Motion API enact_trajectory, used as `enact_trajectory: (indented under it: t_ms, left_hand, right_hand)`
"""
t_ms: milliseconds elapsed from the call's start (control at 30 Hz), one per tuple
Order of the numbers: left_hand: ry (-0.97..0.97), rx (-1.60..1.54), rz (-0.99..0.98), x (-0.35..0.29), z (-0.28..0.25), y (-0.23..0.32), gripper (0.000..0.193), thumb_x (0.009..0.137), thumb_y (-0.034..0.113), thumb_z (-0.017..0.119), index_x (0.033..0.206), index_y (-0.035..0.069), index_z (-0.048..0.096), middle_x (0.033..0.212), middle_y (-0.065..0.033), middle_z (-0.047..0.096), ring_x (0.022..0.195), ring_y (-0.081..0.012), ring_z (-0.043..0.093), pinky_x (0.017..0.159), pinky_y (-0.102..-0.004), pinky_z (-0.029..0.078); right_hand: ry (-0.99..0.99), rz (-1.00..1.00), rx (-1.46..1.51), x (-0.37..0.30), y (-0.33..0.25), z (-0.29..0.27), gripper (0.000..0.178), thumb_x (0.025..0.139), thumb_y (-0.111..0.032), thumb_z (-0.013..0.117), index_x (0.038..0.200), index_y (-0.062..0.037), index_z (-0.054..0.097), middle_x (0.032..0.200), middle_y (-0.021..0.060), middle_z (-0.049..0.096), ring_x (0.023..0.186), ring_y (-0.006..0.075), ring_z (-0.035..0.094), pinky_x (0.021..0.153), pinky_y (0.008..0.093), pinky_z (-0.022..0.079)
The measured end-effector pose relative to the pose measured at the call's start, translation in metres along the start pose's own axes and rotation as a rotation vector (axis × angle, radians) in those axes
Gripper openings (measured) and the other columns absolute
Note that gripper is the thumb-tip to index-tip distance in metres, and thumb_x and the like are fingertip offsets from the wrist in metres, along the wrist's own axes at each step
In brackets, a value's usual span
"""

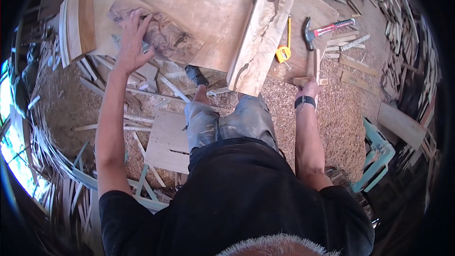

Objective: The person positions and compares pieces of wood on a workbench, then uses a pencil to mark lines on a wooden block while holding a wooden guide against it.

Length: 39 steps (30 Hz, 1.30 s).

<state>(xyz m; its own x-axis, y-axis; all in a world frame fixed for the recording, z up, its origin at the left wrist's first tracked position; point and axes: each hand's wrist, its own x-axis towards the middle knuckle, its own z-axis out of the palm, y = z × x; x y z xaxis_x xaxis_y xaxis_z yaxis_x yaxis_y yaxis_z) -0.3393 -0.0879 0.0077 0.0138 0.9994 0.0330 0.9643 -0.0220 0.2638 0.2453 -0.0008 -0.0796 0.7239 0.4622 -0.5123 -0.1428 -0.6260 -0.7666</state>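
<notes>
My left hand [132,45] lies over a dark, swirly-grained board [173,38], fingers stretched and thumb apart. Something bluish shows beside that hand; its kind is unclear. My right hand [310,87] is closed on an L-shaped wooden square [313,64] at the right end of the bench. A pale plank [260,42] with dark cracks lies slantwise between the hands. To its right are a yellow tape measure [283,54], a thin yellow stick like a pencil [289,31], and a claw hammer [327,29] with a red handle.
The wooden bench top [208,14] has a dark slot at its far left. Curved boards [85,16] stand at its left end. Wood shavings [341,118] and offcuts cover the floor. A green metal frame [379,154] stands at right; a flat panel [166,140] lies by my legs.
</notes>
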Motion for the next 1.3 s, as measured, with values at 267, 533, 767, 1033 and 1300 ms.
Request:
enact_trajectory:
  t_ms: [267, 533, 767, 1033, 1300]
  left_hand:
    - [-0.432, 0.182, 0.302, 0.047, -0.016, 0.023, 0.125, 0.054, 0.027, 0.095, 0.160, 0.016, 0.031, 0.166, -0.0149, 0.030, 0.154, -0.0376, 0.028, 0.128, -0.0511, 0.023]
    - [-0.416, 0.066, 0.381, 0.071, -0.014, 0.022, 0.119, 0.046, 0.018, 0.098, 0.151, 0.014, 0.041, 0.143, -0.0144, 0.048, 0.138, -0.0371, 0.045, 0.122, -0.0479, 0.033]
    - [-0.237, -0.001, 0.211, 0.079, 0.009, 0.027, 0.104, 0.055, 0.028, 0.094, 0.146, 0.011, 0.046, 0.130, -0.0163, 0.054, 0.123, -0.0387, 0.053, 0.108, -0.0475, 0.044]
    - [-0.159, 0.182, -0.174, 0.088, 0.034, 0.072, 0.106, 0.060, 0.059, 0.085, 0.147, 0.013, 0.047, 0.125, -0.0170, 0.057, 0.119, -0.0349, 0.056, 0.102, -0.0486, 0.045]
    - [-0.045, 0.137, -0.551, 0.114, 0.049, 0.118, 0.106, 0.062, 0.068, 0.083, 0.139, 0.004, 0.049, 0.128, -0.0161, 0.056, 0.122, -0.0334, 0.053, 0.101, -0.0488, 0.042]
  right_hand:
    - [-0.358, 0.021, -0.245, -0.054, -0.031, 0.012, 0.057, 0.098, -0.024, 0.067, 0.142, -0.0143, 0.034, 0.123, 0.0175, 0.061, 0.092, 0.0325, 0.072, 0.079, 0.0551, 0.057]
    - [-0.322, -0.145, -0.344, -0.071, 0.002, -0.027, 0.105, 0.095, -0.041, 0.071, 0.166, -0.0132, 0.000, 0.150, 0.0255, 0.046, 0.110, 0.0361, 0.065, 0.088, 0.0528, 0.054]
    - [-0.233, -0.123, -0.158, -0.070, -0.010, 0.013, 0.109, 0.091, -0.025, 0.078, 0.167, -0.0141, 0.000, 0.158, 0.0267, 0.035, 0.129, 0.0397, 0.056, 0.086, 0.0501, 0.059]
    - [-0.139, -0.129, -0.134, -0.084, -0.007, 0.019, 0.085, 0.087, 0.008, 0.058, 0.160, -0.0099, 0.019, 0.159, 0.0243, 0.032, 0.119, 0.0427, 0.061, 0.080, 0.0477, 0.064]
    - [-0.382, -0.564, -0.935, -0.065, -0.037, 0.012, 0.083, 0.087, 0.001, 0.057, 0.160, 0.0073, 0.017, 0.157, 0.0355, 0.036, 0.148, 0.0454, 0.036, 0.124, 0.0424, 0.027]
